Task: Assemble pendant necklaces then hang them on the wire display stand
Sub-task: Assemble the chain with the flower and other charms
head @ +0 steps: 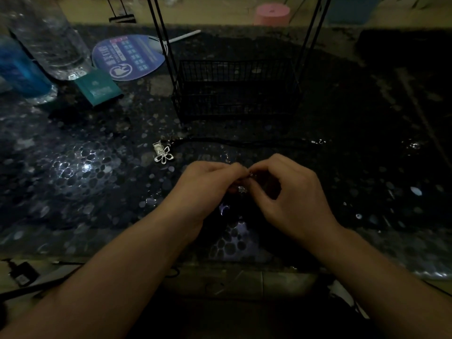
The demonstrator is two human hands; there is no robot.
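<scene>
My left hand (208,184) and my right hand (291,196) meet fingertip to fingertip low over the dark table. Between them they pinch a small silver pendant (242,189) and what looks like a thin cord end; the dim light hides the details. A silver flower pendant (163,155) lies on the table to the left, attached to a black cord (244,143) that runs right to a small metal clasp (319,142). The black wire display stand (234,89) rises behind, its basket base facing me and its uprights leaving the top of the view.
A clear water bottle (53,37), a blue bottle (22,69), a teal box (97,88) and a round blue fan (129,57) crowd the far left. A pink container (271,14) stands behind the table. A black charger and cable (23,277) lie by the near left edge.
</scene>
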